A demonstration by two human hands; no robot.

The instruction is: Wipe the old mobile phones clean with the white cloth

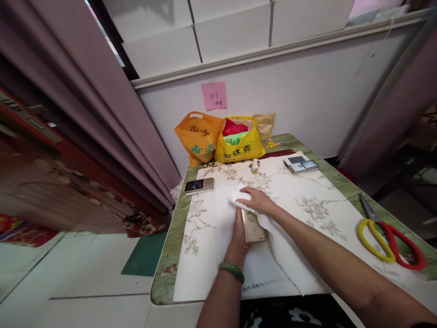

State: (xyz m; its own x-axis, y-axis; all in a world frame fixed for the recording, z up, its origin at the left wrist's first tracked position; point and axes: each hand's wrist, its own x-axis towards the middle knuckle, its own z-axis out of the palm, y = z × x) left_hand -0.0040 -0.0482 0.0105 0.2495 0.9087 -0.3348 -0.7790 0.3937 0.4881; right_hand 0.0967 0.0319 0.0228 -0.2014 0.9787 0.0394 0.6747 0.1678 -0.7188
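A gold mobile phone (253,228), its back facing up, is gripped along its left side by my left hand (239,232); a green bangle circles that wrist. Over the phone's far end, my right hand (256,200) presses a folded white tissue (238,197), fingers closed on it. The tissue and hand cover that end of the phone. Beneath lies a flower-patterned white sheet (201,232). Left of my hands is a keypad phone (200,185). Farther right lie silver phones (301,164), and a small white bottle (254,166) stands just beyond my hands.
Scissors (378,228) with yellow and red handles lie at the table's right edge. An orange bag (198,136) and a yellow bag (241,148) stand at the back against the wall. A pink note (214,95) hangs above them. The green table edge (164,273) shows at left.
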